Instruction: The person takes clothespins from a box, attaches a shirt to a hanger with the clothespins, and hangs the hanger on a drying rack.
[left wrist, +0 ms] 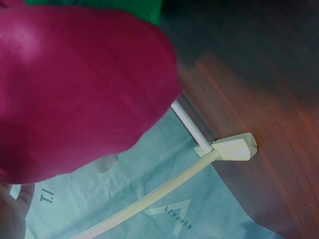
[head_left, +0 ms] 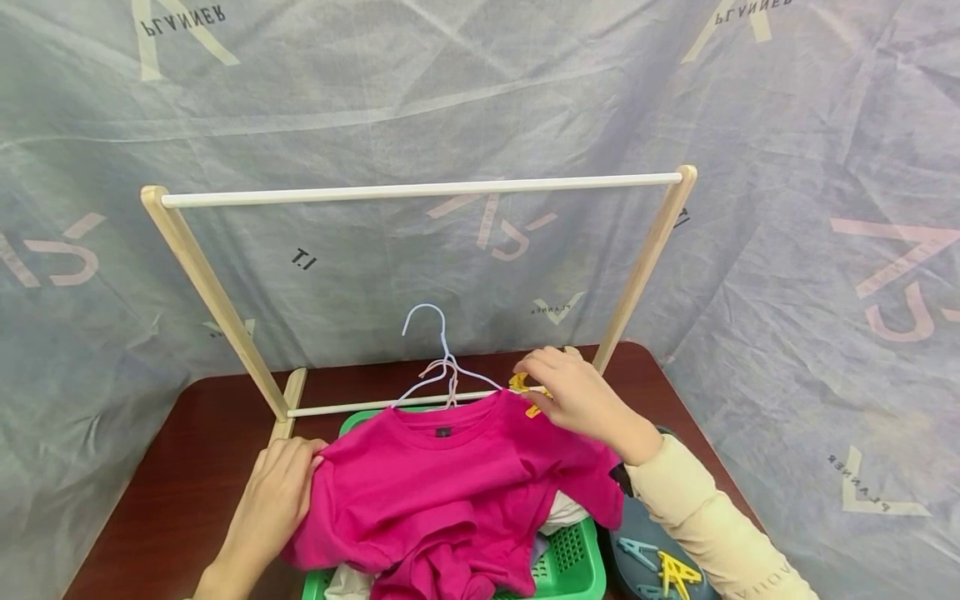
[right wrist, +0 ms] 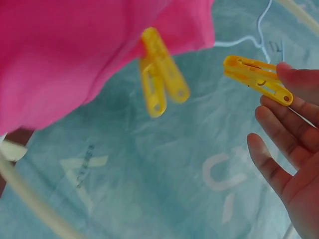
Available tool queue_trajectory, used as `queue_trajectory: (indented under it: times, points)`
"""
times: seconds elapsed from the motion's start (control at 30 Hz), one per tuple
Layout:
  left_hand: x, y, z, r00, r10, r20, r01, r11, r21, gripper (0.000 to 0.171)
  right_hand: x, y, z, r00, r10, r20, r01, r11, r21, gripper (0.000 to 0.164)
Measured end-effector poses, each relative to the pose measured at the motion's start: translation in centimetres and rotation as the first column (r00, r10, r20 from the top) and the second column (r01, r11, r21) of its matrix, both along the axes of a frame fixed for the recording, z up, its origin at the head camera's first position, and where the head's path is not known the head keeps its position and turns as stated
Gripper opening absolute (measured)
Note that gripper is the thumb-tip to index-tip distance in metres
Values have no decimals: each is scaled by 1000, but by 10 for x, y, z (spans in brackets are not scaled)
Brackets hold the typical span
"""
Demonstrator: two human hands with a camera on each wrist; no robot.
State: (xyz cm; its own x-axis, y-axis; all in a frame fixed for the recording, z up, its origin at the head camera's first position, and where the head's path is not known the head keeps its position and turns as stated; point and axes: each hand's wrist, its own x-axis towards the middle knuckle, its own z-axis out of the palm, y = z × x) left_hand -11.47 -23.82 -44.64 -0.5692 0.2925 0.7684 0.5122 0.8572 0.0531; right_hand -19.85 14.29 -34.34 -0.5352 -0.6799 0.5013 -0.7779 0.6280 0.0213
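Observation:
A magenta T-shirt (head_left: 450, 467) hangs over a light-blue wire hanger (head_left: 444, 342), whose hook stands up above the neckline. At the shirt's left shoulder, my left hand (head_left: 273, 487) grips the cloth; in the left wrist view the magenta fabric hides most of that hand. My right hand (head_left: 573, 392) is by the opposite shoulder, pinching a yellow clothespin (right wrist: 256, 77) between thumb and fingers. A second yellow clothespin (right wrist: 162, 74) is clipped to the shirt's edge, its legs pointing away from the cloth.
Beneath the shirt is a green basket (head_left: 592, 575) with white cloth in it. A rack with a white top rod (head_left: 420, 192) and wooden posts stands behind. To the right, a dark container (head_left: 626, 521) holds yellow and blue clothespins (head_left: 678, 571). Grey sheeting surrounds the brown table (head_left: 161, 500).

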Motion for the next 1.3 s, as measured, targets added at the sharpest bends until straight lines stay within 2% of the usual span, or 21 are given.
queue_trajectory:
  times: [0.27, 0.47, 0.73, 1.03, 1.3]
  points:
    - [0, 1, 2, 1000, -2, -2, 2, 1000, 6, 39, 0, -35, 5, 991, 128, -29, -129, 991, -32, 24]
    - [-1, 1, 2, 1000, -7, 2, 7, 1000, 8, 38, 3, -61, 11, 985, 158, -62, -160, 987, -32, 22]
    - [0, 2, 3, 1000, -12, -8, 12, 1000, 14, 38, 4, -98, 14, 966, 214, -147, -216, 976, 3, 18]
    - [0, 3, 3, 1000, -18, -17, 18, 1000, 11, 38, 7, -124, 13, 952, 270, -142, -270, 963, 25, 14]
    - [2, 2, 4, 1000, -18, -21, 18, 1000, 10, 39, 8, -144, 9, 948, 289, -137, -283, 957, 63, 15]
